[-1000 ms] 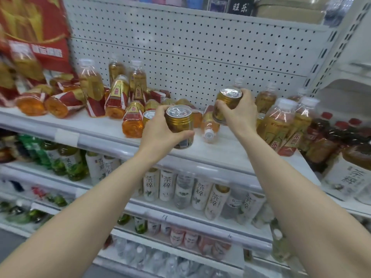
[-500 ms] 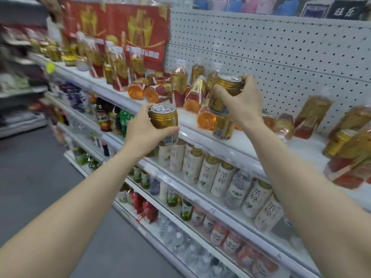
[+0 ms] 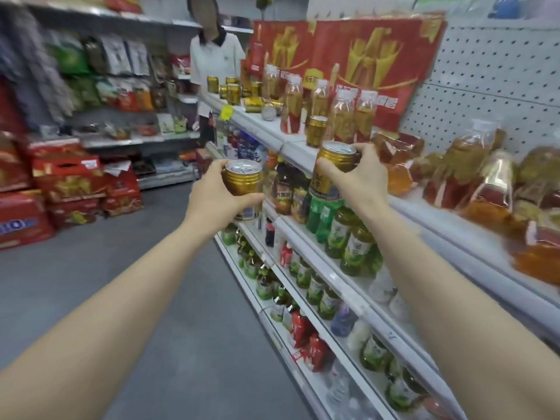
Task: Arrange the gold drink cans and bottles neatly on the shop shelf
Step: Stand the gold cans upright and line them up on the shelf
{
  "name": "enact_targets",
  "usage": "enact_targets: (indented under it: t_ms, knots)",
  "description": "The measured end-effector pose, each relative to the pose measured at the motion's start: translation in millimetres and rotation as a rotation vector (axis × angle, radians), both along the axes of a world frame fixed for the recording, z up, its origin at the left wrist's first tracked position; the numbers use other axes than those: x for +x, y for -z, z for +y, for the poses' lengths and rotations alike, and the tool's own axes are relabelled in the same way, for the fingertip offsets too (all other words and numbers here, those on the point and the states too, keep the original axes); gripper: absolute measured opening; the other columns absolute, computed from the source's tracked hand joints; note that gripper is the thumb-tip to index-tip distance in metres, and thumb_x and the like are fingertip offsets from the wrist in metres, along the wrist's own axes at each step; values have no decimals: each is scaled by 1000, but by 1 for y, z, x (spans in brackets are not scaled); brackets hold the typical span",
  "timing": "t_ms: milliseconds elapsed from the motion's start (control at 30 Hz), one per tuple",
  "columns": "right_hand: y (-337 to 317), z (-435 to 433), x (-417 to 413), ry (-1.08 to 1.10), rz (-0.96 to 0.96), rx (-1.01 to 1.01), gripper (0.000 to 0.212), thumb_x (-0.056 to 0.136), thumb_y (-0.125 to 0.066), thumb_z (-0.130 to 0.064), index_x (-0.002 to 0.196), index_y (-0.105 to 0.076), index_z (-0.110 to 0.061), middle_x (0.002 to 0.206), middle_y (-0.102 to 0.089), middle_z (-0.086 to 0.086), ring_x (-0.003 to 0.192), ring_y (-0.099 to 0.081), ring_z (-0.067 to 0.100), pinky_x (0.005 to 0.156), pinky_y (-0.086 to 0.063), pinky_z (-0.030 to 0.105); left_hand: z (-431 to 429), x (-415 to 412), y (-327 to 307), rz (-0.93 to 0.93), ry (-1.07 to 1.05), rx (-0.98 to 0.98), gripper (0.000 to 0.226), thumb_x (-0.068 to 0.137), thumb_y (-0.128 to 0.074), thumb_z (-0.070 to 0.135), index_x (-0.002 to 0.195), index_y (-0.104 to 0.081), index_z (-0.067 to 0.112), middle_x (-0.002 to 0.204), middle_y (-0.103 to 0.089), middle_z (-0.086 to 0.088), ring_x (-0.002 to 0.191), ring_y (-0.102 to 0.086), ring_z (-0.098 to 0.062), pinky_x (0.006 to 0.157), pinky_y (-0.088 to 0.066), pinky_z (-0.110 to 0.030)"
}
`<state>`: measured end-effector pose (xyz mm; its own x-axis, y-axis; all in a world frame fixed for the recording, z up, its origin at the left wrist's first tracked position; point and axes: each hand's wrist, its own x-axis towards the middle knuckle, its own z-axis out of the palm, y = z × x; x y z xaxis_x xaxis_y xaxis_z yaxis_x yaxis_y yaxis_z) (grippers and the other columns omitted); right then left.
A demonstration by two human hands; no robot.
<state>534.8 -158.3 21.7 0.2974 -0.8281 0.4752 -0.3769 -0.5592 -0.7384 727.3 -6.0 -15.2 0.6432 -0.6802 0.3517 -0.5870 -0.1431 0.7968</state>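
Observation:
My left hand (image 3: 213, 197) grips a gold can (image 3: 244, 184) upright, held out over the aisle in front of the shelves. My right hand (image 3: 362, 177) holds a second gold can (image 3: 331, 171) at the front edge of the top white shelf (image 3: 291, 145). On that shelf one gold can (image 3: 316, 131) stands alone, with several upright amber bottles (image 3: 342, 115) behind it. Further along, more gold cans (image 3: 233, 93) stand and others lie on their sides (image 3: 257, 104). To the right, amber bottles (image 3: 472, 174) lie toppled in a heap.
A person in a white shirt (image 3: 215, 60) stands at the far end of the shelf. Red gift boxes (image 3: 375, 65) line the pegboard back. Lower shelves hold green tea bottles (image 3: 348, 237). Red cartons (image 3: 69, 186) are stacked on the grey floor across the aisle.
The view has swung left along the aisle. Both hands, each still holding its can, have travelled left from the toppled bottles toward the standing cans and bottles.

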Motion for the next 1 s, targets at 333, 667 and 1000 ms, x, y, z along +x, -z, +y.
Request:
enact_targets:
  t_ms: [333,667,1000]
  knots:
    - [12,-58,185,-102,13,44,70,77,-77,-52,131,-51,-16,107,-63,-9,95,-61,8,87,-51,30,-45,172,0,2,-99,17,75,61,-88,49,124,-51,30,109,-61,15,107,-60,-12,97,-49,-39]
    - [19,-189,350,-133,43,-11,68,76,-74,-55,131,-55,-19,109,-64,-11,101,-60,9,87,-47,29,-180,322,-3,-9,-68,23,74,66,-87,43,128,-49,26,109,-57,15,101,-56,-8,85,-43,-25]
    - [7,-301,495,-95,21,-19,57,77,-76,-49,124,-58,-20,97,-59,-19,89,-58,-1,80,-48,19,-305,473,-12,-25,-18,29,75,68,-86,41,130,-49,23,112,-56,12,105,-55,-9,89,-43,-25]
